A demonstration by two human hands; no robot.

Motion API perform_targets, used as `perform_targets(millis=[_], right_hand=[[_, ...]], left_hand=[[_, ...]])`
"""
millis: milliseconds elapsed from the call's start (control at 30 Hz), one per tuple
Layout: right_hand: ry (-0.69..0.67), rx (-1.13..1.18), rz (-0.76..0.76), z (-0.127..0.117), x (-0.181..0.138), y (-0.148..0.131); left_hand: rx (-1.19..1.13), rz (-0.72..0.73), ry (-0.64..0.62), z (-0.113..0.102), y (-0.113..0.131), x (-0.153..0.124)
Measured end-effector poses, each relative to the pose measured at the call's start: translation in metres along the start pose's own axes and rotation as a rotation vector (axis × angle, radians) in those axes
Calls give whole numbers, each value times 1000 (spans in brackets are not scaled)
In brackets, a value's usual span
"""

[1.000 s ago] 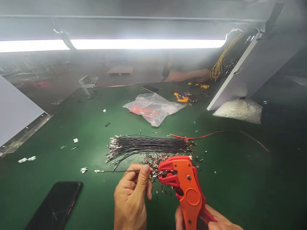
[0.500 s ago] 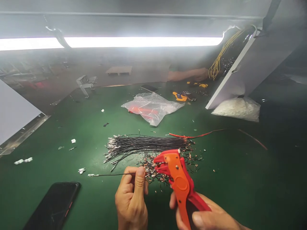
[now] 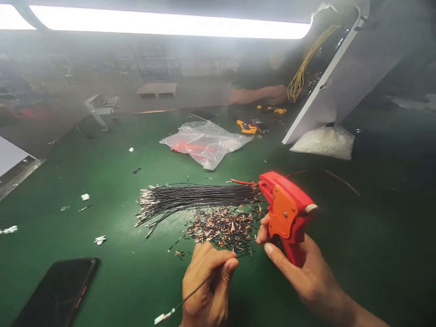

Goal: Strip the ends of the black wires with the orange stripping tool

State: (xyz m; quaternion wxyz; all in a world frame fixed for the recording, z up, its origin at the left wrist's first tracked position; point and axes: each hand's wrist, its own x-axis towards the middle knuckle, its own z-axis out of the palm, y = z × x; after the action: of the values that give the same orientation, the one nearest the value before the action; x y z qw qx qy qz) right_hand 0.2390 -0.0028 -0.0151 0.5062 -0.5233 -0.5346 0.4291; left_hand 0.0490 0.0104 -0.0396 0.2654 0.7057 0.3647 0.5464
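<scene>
Surface: our green mat (image 3: 102,159) under a strip light (image 3: 163,25).
Grip: our left hand (image 3: 207,290) pinches a wire (image 3: 190,295); our right hand (image 3: 303,272) clasps pliers (image 3: 286,211).
Hazy: person (image 3: 259,93) opposite.

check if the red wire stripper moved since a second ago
Yes. The wire stripper went from just below the black wire bundle to its right end, up and rightward across the table.

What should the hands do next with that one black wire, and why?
Probably lay the black wire beside the bundle: the left hand pinches it clear of the stripper, which the right hand holds up and away, so it looks finished.
</scene>
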Motion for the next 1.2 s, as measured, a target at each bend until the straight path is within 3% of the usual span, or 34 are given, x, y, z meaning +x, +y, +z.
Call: perform_targets(millis=[133, 333, 567, 733, 833, 1033, 1200], right_hand=[[-89, 11, 2, 5, -5, -1], [-114, 114, 78, 8, -7, 8], [-149, 249, 258, 10, -11, 6], [-163, 276, 262, 10, -13, 8], [-159, 304, 277, 11, -11, 9], [-129, 198, 223, 16, -9, -2], [-88, 59, 166, 17, -10, -3]], left_hand=[[11, 86, -39, 2, 0, 2], [127, 163, -156, -3, -6, -3], [196, 144, -132, -4, -1, -2], [239, 175, -179, -1, -1, 1], [319, 265, -211, 3, -4, -1], [401, 401, -47, 14, -9, -7], [394, 339, -47, 16, -6, -7]])
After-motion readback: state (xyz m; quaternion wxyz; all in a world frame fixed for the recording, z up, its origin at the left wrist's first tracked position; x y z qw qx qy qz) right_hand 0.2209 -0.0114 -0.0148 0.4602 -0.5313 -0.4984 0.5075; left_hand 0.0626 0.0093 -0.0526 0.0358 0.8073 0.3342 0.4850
